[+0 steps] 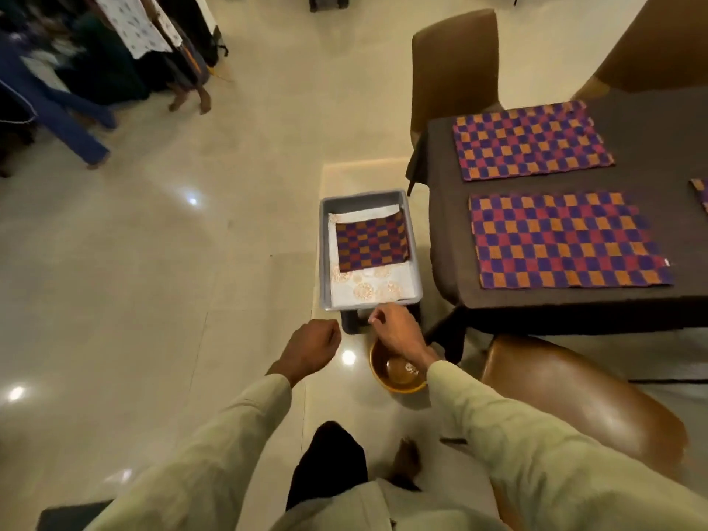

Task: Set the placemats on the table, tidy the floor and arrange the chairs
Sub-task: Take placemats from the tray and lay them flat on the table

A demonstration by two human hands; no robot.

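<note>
Two purple-and-orange checked placemats (528,139) (567,239) lie flat on the dark-clothed table (651,120), and a third placemat (701,193) peeks in at the right edge. Another folded checked placemat (371,243) lies in a grey tray (325,254) on a white patterned cloth (364,289). My right hand (398,333) hovers at the tray's front rim with loosely curled fingers and nothing visible in it. My left hand (312,348) is a closed fist to the left, holding nothing. A brown chair (582,400) stands by my right arm.
A yellow-brown bowl (398,371) sits on the glossy tiled floor under my right wrist. The tray rests on a low black stool (350,323). Two more brown chairs (456,63) (659,44) stand at the table's far side. Hanging clothes and people's legs (95,70) fill the top left.
</note>
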